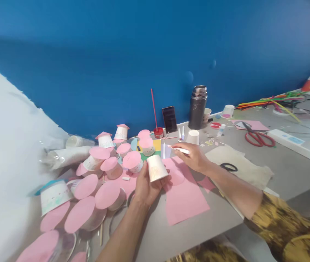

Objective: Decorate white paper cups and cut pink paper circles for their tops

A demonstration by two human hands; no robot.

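My left hand [145,187] is wrapped round a white paper cup [156,167], held upside down above the grey table [286,171]. A faint drawing shows on the cup's side. My right hand [192,156] pinches a white marker pen [179,149] that points left, just right of the cup. Both hands hover over a sheet of pink paper [183,198] lying on the table. To the left lie several cups capped with pink paper discs [107,194].
A dark steel flask [198,106], a black phone [169,119] and a red paint pot with a red stick [158,132] stand against the blue wall. Red scissors [258,137] and coloured pipe cleaners [269,99] lie at right. An upturned white cup [193,137] sits behind my right hand.
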